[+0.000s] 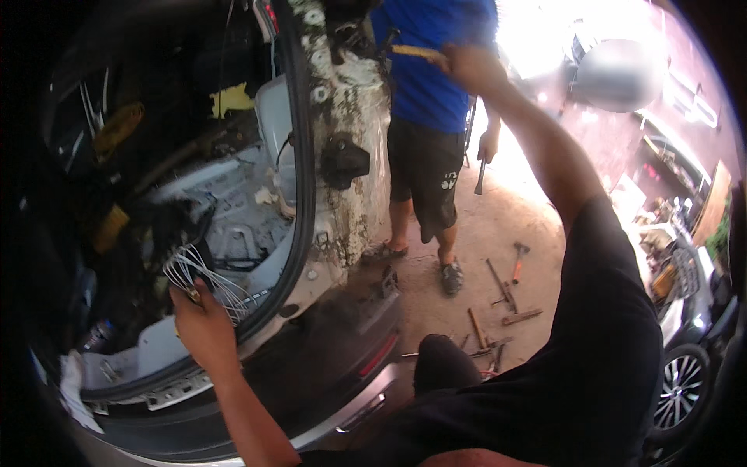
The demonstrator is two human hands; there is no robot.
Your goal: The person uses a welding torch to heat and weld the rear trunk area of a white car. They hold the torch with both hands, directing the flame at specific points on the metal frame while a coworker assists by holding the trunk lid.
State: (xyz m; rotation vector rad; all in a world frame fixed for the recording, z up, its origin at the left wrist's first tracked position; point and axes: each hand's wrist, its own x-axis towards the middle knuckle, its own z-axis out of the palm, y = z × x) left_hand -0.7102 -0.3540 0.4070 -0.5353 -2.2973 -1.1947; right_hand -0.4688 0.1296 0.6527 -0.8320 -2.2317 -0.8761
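My right hand is raised at the top and closed around the yellowish handle of a hammer. The hammer's dark head is close to the car's rear pillar, whose paint is worn and patchy; I cannot tell if they touch. Lower left, my left hand reaches over the rear sill into the open car body. Its fingers are closed at a bundle of thin white wires, which loops above and beside them. A dark piece among the wires is partly hidden.
Another person in a blue shirt stands just beyond the pillar, a flat-bladed tool in one hand. Several hammers and tools, including an orange-handled hammer, lie on the floor. The dark bumper borders the opening. A car wheel stands far right.
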